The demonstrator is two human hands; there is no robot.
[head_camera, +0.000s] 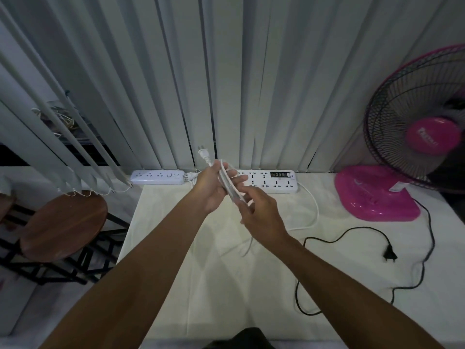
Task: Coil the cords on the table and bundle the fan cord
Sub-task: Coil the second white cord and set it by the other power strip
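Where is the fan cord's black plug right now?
In the head view the black plug lies loose on the white table, right of both hands, in front of the pink fan base and unplugged from the power strip.

We hold a folded white cord (230, 183) in our left hand (214, 188), its plug (204, 154) sticking up above the fingers, while our right hand (260, 210) pinches the loops just below; the black fan cord (352, 231) lies right of it.
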